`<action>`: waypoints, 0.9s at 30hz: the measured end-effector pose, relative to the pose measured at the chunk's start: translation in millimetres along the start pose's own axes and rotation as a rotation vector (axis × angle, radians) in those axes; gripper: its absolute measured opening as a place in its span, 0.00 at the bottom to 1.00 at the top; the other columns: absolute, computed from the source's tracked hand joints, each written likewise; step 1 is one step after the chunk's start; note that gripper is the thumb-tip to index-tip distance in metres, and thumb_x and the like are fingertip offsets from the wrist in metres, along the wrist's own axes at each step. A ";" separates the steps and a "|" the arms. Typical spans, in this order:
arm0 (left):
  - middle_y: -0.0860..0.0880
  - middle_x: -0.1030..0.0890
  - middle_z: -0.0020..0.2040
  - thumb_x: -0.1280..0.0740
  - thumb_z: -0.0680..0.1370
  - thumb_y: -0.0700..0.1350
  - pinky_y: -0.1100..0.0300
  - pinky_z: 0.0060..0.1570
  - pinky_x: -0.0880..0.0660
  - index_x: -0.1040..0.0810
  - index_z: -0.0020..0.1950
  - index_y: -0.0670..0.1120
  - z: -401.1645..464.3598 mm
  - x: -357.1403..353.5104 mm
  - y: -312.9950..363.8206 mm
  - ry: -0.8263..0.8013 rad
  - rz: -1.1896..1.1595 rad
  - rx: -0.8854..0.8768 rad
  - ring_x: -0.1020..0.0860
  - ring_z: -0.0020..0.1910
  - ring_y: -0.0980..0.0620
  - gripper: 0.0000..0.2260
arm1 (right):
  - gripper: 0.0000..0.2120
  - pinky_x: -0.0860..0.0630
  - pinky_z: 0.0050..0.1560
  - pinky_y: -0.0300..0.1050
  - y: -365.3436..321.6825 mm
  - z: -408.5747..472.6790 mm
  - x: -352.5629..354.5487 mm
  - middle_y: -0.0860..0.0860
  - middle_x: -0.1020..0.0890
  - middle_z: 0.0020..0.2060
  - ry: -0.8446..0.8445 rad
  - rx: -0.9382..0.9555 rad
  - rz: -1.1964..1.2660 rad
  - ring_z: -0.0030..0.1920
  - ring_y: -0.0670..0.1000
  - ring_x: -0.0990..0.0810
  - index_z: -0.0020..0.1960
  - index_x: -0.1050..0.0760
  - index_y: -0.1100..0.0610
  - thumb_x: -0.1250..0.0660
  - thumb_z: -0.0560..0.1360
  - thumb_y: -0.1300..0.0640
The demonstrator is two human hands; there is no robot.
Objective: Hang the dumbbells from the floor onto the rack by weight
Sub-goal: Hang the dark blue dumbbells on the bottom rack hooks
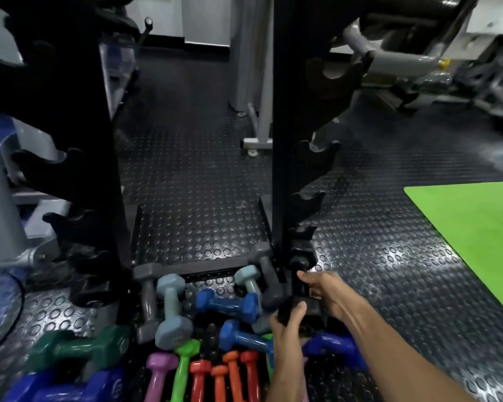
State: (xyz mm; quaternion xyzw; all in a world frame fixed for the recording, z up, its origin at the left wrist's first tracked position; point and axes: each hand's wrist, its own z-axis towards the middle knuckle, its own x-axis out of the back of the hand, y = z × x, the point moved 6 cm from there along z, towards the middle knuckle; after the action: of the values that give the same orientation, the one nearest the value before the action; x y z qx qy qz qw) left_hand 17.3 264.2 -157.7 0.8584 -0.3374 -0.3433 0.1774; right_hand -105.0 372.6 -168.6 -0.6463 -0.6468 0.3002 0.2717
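A black dumbbell [299, 281] stands on end against the lowest cradle of the black rack's right post [285, 140]. My left hand [288, 320] grips its near head from below. My right hand [328, 288] holds its handle from the right, thumb reaching toward the far head. On the floor in front of the rack lie several coloured dumbbells: grey [148, 300], light blue-grey [172, 311], blue [227, 304], green [79, 348], lime [185, 367], pink [157, 372] and red-orange ones [235, 375]. The rack's left post [96, 140] has bare cradles.
A bright green mat [474, 236] lies on the studded black rubber floor at the right. Grey gym machine frames [262, 82] stand behind the rack and at the left edge. A black dumbbell head [92, 291] sits by the left post's base.
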 end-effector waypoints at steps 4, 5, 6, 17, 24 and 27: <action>0.49 0.13 0.53 0.21 0.69 0.53 0.48 0.51 0.18 0.23 0.66 0.50 6.3 -29.2 -9.7 -0.101 0.061 0.059 0.14 0.51 0.47 0.27 | 0.23 0.30 0.34 0.45 -10.9 3.1 38.3 0.60 0.20 0.42 0.110 0.011 0.004 0.32 0.51 0.27 0.57 0.21 0.64 0.19 0.67 0.56; 0.50 0.13 0.52 0.22 0.71 0.53 0.50 0.52 0.20 0.23 0.65 0.50 10.9 -32.5 -9.7 -0.102 0.107 0.054 0.14 0.51 0.49 0.25 | 0.21 0.31 0.35 0.45 -13.5 3.7 45.7 0.59 0.19 0.41 0.138 0.011 0.002 0.33 0.51 0.27 0.57 0.21 0.64 0.20 0.68 0.57; 0.51 0.13 0.52 0.23 0.72 0.52 0.49 0.54 0.20 0.23 0.63 0.50 15.9 -36.2 -9.0 -0.115 0.149 0.051 0.15 0.52 0.49 0.22 | 0.20 0.29 0.37 0.46 -16.4 3.3 51.7 0.59 0.18 0.41 0.156 0.010 -0.002 0.35 0.53 0.26 0.57 0.20 0.66 0.21 0.70 0.58; 0.43 0.12 0.46 0.22 0.74 0.44 0.62 0.36 0.20 0.14 0.52 0.40 63.9 -82.2 3.0 -0.230 0.344 0.008 0.13 0.43 0.47 0.11 | 0.17 0.17 0.34 0.51 -48.8 45.0 92.5 0.63 0.16 0.48 0.208 0.034 -0.032 0.44 0.59 0.17 0.59 0.21 0.70 0.24 0.74 0.62; 0.43 0.13 0.47 0.19 0.67 0.45 0.51 0.48 0.20 0.16 0.53 0.38 110.4 -98.6 -0.5 -0.075 0.211 0.000 0.15 0.47 0.43 0.19 | 0.25 0.17 0.50 0.62 -68.1 103.0 101.1 0.61 0.17 0.45 0.180 0.074 -0.089 0.45 0.59 0.19 0.59 0.21 0.69 0.20 0.67 0.58; 0.45 0.13 0.46 0.23 0.73 0.40 0.58 0.39 0.26 0.17 0.53 0.41 127.7 -96.2 -4.6 -0.085 0.132 0.047 0.19 0.40 0.50 0.10 | 0.15 0.22 0.42 0.51 -76.8 114.6 89.5 0.58 0.21 0.41 0.137 0.091 -0.082 0.40 0.56 0.24 0.50 0.19 0.66 0.21 0.68 0.59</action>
State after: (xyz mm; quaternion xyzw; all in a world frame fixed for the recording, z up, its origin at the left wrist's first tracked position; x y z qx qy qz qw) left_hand -122.7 325.6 -204.6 0.8229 -0.4084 -0.3589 0.1647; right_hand -242.9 458.9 -192.2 -0.6253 -0.6384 0.2729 0.3563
